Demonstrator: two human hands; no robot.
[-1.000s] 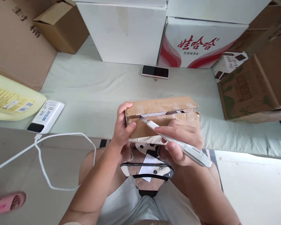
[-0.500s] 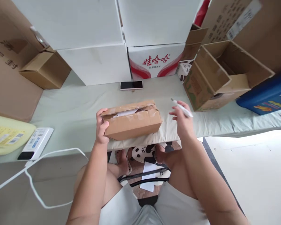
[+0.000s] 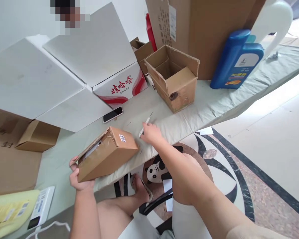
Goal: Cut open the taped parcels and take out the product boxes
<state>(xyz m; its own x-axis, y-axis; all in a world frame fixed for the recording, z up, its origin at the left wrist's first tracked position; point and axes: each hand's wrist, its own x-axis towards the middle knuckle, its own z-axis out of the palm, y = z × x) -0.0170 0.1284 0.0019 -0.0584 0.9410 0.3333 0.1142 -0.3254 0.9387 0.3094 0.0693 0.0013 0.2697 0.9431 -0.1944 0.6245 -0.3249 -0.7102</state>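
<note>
Hazards, left to right. The left hand [image 3: 77, 179] is gripping the cardboard box [image 3: 114, 154] at one end only, thumb on the near face; since the box is lying along the front edge of the cloth-covered table [image 3: 57, 172], a loosening grip could be letting it tip towards the lap. In its gaping top seam, a white item [image 3: 92, 150] is showing, and careless handling could be creasing or scratching it. The right hand [image 3: 151, 133] is closing its fingers around a white knife [image 3: 144, 127]; its thin tip appears to be projecting, so a low sweep could be snagging the cloth.

Positions, left to right. The cardboard box is extending rightwards from the left hand, its labelled end sitting near the right hand but apart from it. The white knife is lying within the right fingers, pointing away from the person, towards the open carton [image 3: 181, 86].
</note>
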